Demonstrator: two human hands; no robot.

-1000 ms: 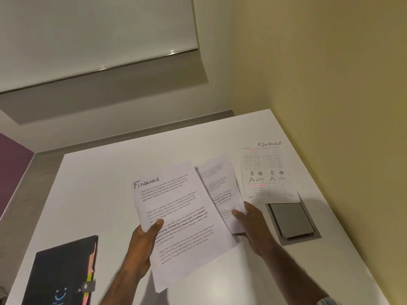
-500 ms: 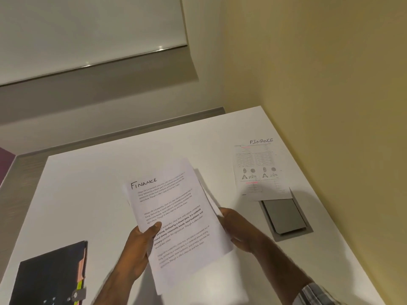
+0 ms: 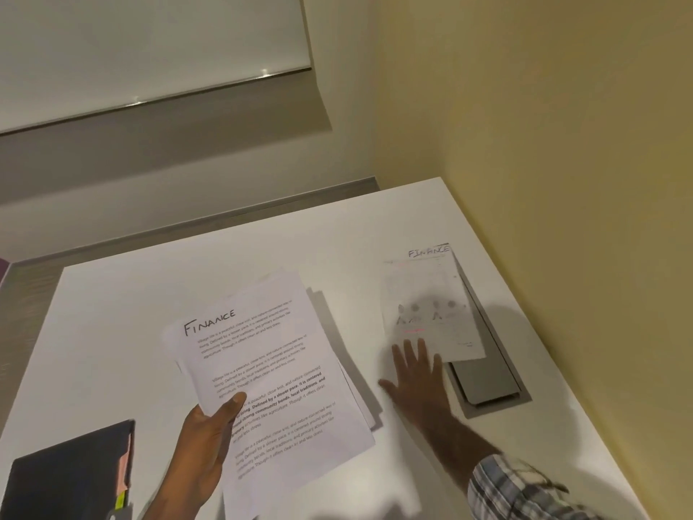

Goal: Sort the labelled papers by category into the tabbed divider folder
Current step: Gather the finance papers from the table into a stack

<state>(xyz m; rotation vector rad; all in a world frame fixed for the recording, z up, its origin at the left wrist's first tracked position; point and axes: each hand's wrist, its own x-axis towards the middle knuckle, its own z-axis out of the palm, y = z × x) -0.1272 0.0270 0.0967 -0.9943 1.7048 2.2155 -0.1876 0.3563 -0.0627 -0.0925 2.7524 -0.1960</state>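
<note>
- White paper fills the middle of the head view. The left grip [image 3: 210, 437], lower centre, is clamped on the stack of papers [image 3: 270, 369], thumb on top of the print and fingers underneath, holding it above the desk [image 3: 150, 313].
- The top sheet is headed "FINANCE" in handwriting, with blocks of print below, some of it bold. The edges of more sheets fan out along its right side.
- The right grip [image 3: 420, 384], centre right, is spread flat with straight fingers and carries nothing. Its fingertips are at the lower edge of the loose Finance sheet [image 3: 427, 305]; the blur hides whether they touch it.
- That sheet lies flat on the desk right of centre, also headed "FINANCE", and partly covers a grey hatch plate [image 3: 487, 384] set into the desk.
- My read on the step: the Finance papers are being gathered together, and nothing has been filed yet.
- The divider folder [image 3: 67, 482] sits dark and closed in the lower-left corner, coloured tabs [image 3: 122, 482] at its right edge, well apart from the loose sheet.
- The next move likely calls for lifting a thin sheet off a smooth surface. That means sliding it or peeling up a corner, then adding it to the stack without letting the fan slip.
</note>
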